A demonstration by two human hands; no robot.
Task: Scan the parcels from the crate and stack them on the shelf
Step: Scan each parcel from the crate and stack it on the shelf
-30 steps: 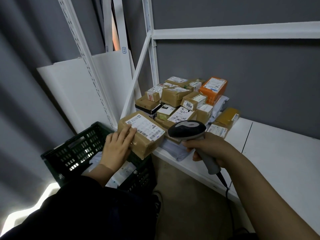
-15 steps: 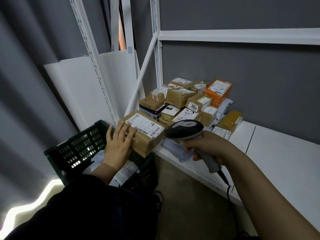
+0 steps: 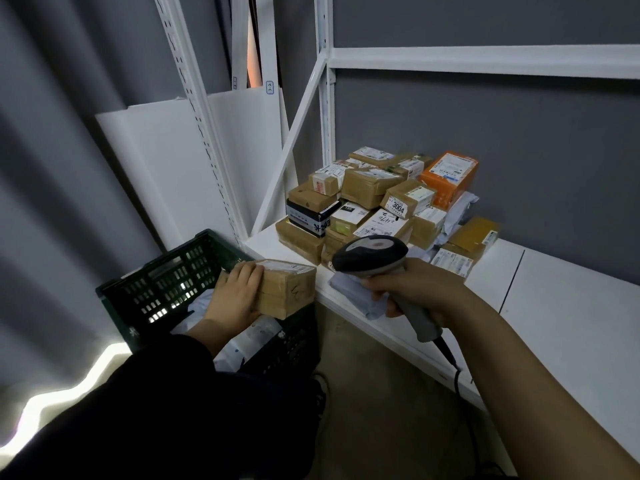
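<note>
One parcel (image 3: 289, 289), label unreadable, partly under left hand (image 3: 239, 294); right hand (image 3: 417, 289) grips scanner (image 3: 370, 252).

A parcel storeroom or sorting area: white metal racking (image 3: 325, 98) against a grey wall (image 3: 519, 140), taped, labelled cardboard parcels (image 3: 367, 188) heaped on its shelf (image 3: 571, 306), a dark plastic crate (image 3: 166, 282) beside it, a corded barcode scanner (image 3: 370, 252).

The left hand (image 3: 239, 296) meets a long black sleeve (image 3: 169, 372) ending at the wrist. The right hand (image 3: 419, 289) and forearm (image 3: 519, 375) are uncovered. A plain dark garment (image 3: 214, 431) covers the body below.
</note>
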